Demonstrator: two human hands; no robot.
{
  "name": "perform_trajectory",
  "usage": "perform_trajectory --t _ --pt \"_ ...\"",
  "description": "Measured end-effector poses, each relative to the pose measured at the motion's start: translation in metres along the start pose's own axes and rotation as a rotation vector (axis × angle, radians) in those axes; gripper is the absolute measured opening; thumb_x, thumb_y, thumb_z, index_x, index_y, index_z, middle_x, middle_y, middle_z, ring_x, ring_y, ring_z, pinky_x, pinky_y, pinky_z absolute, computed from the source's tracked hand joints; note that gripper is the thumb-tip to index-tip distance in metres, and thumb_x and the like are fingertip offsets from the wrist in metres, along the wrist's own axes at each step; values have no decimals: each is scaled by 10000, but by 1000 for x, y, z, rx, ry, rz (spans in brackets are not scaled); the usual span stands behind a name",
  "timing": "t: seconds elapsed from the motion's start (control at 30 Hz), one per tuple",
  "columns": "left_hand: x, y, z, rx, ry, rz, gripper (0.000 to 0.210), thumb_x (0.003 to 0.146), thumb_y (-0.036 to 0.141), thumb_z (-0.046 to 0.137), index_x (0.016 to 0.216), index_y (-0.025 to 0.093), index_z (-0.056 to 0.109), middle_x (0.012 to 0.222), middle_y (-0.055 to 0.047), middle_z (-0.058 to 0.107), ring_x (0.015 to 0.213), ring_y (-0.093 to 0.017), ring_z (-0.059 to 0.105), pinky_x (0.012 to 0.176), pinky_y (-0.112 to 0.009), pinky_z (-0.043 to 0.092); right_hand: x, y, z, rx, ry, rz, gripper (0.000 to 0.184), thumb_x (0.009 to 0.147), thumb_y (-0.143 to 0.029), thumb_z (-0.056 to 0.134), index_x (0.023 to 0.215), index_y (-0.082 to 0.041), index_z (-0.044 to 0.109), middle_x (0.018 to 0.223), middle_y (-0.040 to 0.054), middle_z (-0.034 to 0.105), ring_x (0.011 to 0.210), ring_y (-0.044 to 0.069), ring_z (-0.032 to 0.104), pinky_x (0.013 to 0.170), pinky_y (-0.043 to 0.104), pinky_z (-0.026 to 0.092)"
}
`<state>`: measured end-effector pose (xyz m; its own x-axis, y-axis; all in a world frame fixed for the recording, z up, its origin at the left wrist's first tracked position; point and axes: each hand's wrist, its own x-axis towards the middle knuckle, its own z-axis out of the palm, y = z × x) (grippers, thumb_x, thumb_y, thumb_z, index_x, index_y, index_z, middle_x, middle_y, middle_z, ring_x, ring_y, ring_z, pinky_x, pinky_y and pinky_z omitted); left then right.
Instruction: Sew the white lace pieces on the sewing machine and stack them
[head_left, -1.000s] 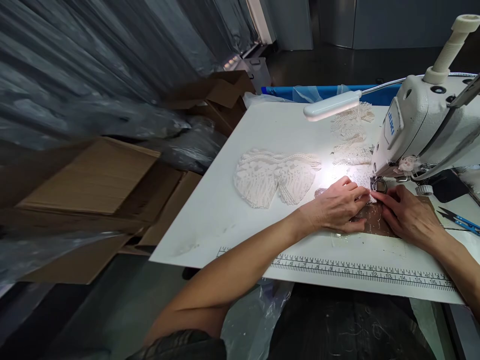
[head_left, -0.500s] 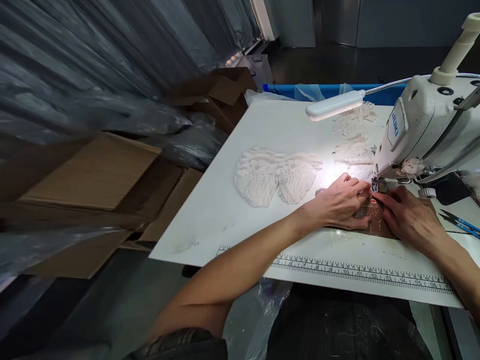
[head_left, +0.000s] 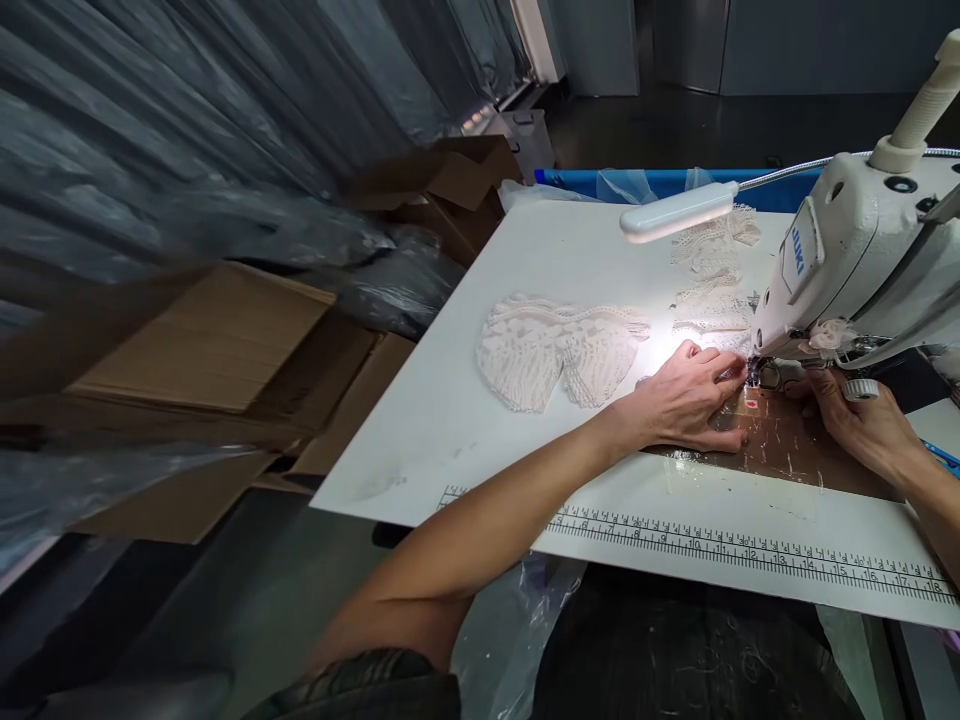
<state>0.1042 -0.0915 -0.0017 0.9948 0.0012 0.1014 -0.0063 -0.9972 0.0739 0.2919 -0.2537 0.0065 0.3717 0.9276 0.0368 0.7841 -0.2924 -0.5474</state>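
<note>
My left hand (head_left: pixel 694 398) lies palm down beside the presser foot (head_left: pixel 754 372) of a white sewing machine (head_left: pixel 840 240). Its fingertips rest at the near edge of white lace (head_left: pixel 712 318), and the thumb stretches apart over the brown machine plate (head_left: pixel 795 450). Behind the hand, the lace runs back along the table. My right hand (head_left: pixel 862 420) is right of the needle area, under the machine head beside a ridged knob (head_left: pixel 860 389). Its fingers are curled with thumb and index close together; whatever they hold is hidden.
Two joined lace cup shapes (head_left: pixel 559 352) lie flat on the white table (head_left: pixel 420 430). A lit lamp (head_left: pixel 679 212) hangs over the work. Printed ruler marks (head_left: pixel 720 547) follow the front edge. Blue snips (head_left: pixel 941 457) sit far right, partly hidden; cardboard boxes (head_left: pixel 202 340) stand left.
My right hand has moved right, away from the needle and my left hand, baring more of the brown plate and covering part of the snips. My left hand has stayed by the presser foot.
</note>
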Motion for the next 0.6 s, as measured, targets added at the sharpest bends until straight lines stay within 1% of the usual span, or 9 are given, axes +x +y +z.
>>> perform_trajectory --t 0.1,0.2,0.27,0.33,0.4,0.47,0.53,0.6 --pt "-1 -1 1 -20 9 -13 704 923 617 502 1362 69 549 1385 -182 554 1116 -295 563 954 -434 404 -7 1 6 -36 42 -47 570 1032 -591 308 1051 -171 692 891 118 703 801 241 687 739 373 557" --pt "-1 -2 3 -48 27 -26 681 927 614 511 1387 113 524 1411 -185 534 1172 -316 549 985 -458 403 -25 4 20 -82 122 -119 565 998 -621 382 1143 -155 667 1043 160 659 848 266 683 777 430 579" --pt "-2 -2 5 -68 37 -36 623 953 588 495 1387 142 520 1424 -183 524 1202 -316 542 1004 -464 403 -37 5 31 -139 202 -184 513 1010 -552 396 1215 -153 646 1116 177 615 956 292 662 851 475 576" --pt "-3 -1 8 -78 68 -66 564 987 547 455 1392 157 509 1461 -188 490 1249 -317 518 1027 -473 398 -46 6 40 -179 265 -269 432 1020 -453 416 1266 -161 618 1183 182 570 1064 299 630 914 479 566" --pt "-2 -2 11 -74 131 -120 535 1009 497 414 1413 152 476 1523 -207 420 1319 -327 464 1053 -493 381 -50 5 46 -194 306 -347 382 1024 -374 422 1282 -153 597 1216 185 539 1106 288 612 937 453 567" --pt "3 -7 12 -64 195 -173 543 1014 448 392 1443 118 428 1557 -238 362 1377 -340 406 1068 -512 362 -51 4 49 -200 333 -393 362 1025 -330 416 1284 -137 580 1218 187 530 1097 279 610 929 434 576" --pt "16 -18 13 -69 195 -197 541 1014 395 372 1452 79 404 1519 -261 401 1361 -342 423 1060 -516 362 -49 4 51 -209 350 -408 356 1025 -319 411 1290 -139 566 1206 181 538 1081 277 613 919 435 584" --pt "36 -34 13 -94 125 -193 499 1008 348 364 1420 79 449 1409 -244 517 1278 -333 501 1036 -510 380 -48 6 52 -223 361 -405 355 1028 -327 401 1299 -157 556 1193 173 551 1072 278 619 908 444 591"
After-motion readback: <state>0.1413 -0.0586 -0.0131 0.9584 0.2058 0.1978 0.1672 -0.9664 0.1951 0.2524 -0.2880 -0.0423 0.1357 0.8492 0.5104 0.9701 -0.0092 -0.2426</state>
